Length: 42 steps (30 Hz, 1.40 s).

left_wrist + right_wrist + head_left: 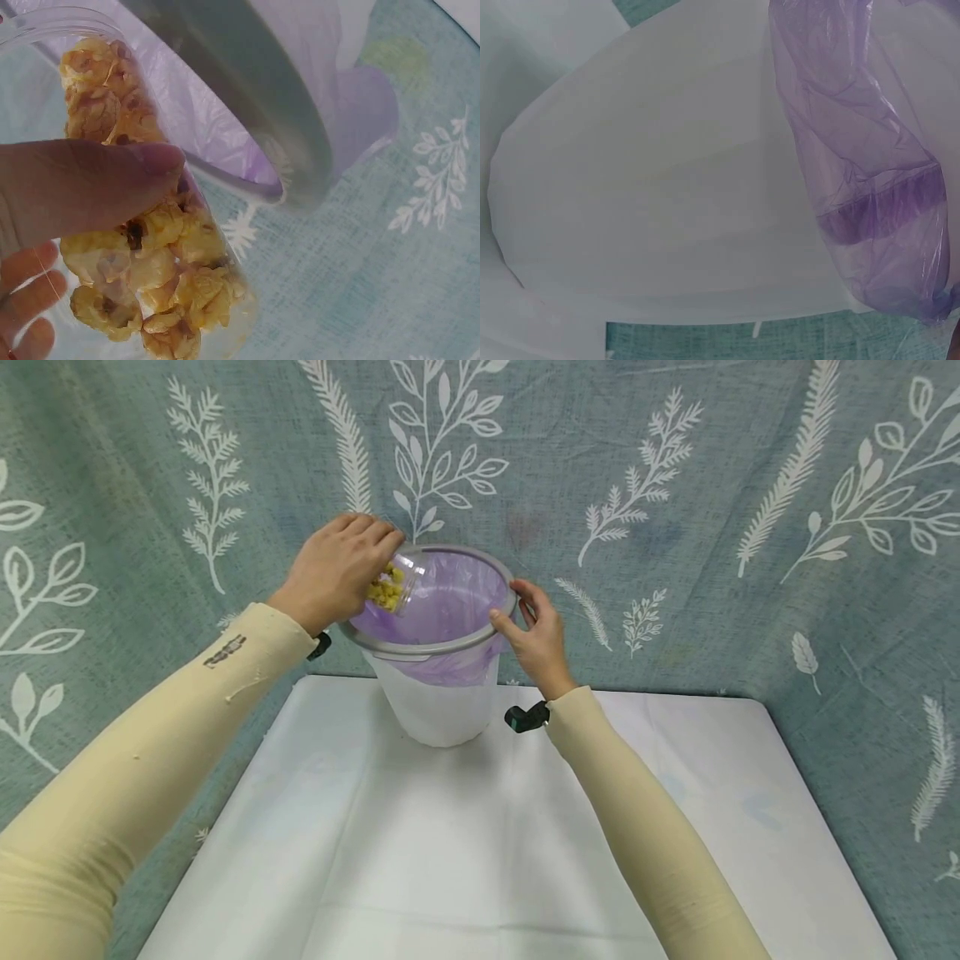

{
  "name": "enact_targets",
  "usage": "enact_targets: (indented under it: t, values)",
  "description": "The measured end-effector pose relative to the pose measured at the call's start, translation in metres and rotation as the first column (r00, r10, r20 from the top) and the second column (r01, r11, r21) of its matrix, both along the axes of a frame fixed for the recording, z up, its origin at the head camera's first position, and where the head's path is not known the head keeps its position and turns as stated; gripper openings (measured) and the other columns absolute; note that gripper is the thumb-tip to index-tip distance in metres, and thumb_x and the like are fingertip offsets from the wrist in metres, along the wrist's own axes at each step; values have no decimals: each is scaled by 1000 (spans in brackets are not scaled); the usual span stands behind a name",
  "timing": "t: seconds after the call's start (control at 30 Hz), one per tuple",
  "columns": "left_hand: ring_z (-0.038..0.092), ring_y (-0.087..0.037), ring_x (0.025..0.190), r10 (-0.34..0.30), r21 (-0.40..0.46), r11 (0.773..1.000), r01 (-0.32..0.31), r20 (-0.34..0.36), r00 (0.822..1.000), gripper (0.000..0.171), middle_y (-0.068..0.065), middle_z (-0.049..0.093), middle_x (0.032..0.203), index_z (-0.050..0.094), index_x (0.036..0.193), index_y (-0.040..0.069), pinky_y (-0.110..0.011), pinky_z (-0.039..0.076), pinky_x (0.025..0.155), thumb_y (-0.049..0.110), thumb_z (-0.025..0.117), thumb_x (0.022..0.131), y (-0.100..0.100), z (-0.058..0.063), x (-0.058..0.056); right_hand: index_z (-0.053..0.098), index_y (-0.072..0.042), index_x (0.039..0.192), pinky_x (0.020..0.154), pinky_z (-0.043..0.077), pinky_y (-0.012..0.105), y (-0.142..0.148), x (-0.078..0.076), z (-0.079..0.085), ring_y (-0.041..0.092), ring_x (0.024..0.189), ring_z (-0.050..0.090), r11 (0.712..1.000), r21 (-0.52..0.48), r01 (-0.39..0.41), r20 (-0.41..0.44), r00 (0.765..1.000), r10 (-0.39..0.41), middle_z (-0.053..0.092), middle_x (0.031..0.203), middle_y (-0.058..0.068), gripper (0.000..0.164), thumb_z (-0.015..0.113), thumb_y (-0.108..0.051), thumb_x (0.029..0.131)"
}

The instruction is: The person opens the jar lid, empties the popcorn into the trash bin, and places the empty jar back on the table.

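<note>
My left hand [341,564] grips a clear jar [408,578] tipped on its side over the bin's left rim, its mouth toward the inside. Yellow popcorn [386,589] lies in the jar; the left wrist view shows the popcorn [165,262] close up, with my thumb [97,180] across the jar wall. The white trash bin [442,710] has a grey ring rim [435,648] and a purple bag [457,602] lining it. My right hand [542,639] holds the rim at the right, thumb on the inner side. The right wrist view shows the bin wall [652,172] and the bag's overhang [870,165].
The bin stands near the back edge of a table with a white cover [450,843]. Behind and beside the table hangs a green-grey curtain [285,443] with white leaf prints. A dark wrist device [527,717] sits below my right hand.
</note>
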<state>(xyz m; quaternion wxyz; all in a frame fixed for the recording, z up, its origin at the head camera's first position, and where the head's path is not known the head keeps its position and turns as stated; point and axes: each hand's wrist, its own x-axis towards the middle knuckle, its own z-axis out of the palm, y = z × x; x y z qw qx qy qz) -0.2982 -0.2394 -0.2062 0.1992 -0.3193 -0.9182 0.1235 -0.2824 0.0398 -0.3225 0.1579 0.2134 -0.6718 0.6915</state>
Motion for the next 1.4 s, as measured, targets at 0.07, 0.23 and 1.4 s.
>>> enact_targets:
  t: [0.07,0.23,1.4]
  values:
    - [49,-45,135,-4,2,1000,4,0,1000,52,-27,59,137,55,136,-6,-56,30,122,-14,65,85,1,0,0,43,17,147,126,29,42,0,1,0,40,150,38,1000,0,-3,-10,1000,3,44,153,34,58,70,3,98]
    - [51,-44,135,-17,-5,1000,17,4,1000,49,-27,61,136,57,135,-6,-53,28,125,-14,65,87,3,1,1,42,18,147,126,28,43,-1,1,0,41,150,37,1000,-6,-6,-12,1000,6,44,153,35,58,69,4,98]
    - [51,-45,135,-67,-36,997,66,-32,997,61,-29,58,140,53,140,-8,-52,31,124,-21,64,82,4,1,0,42,17,148,126,29,42,0,1,0,40,150,37,1000,1,-10,-11,1000,10,44,154,34,59,70,3,99]
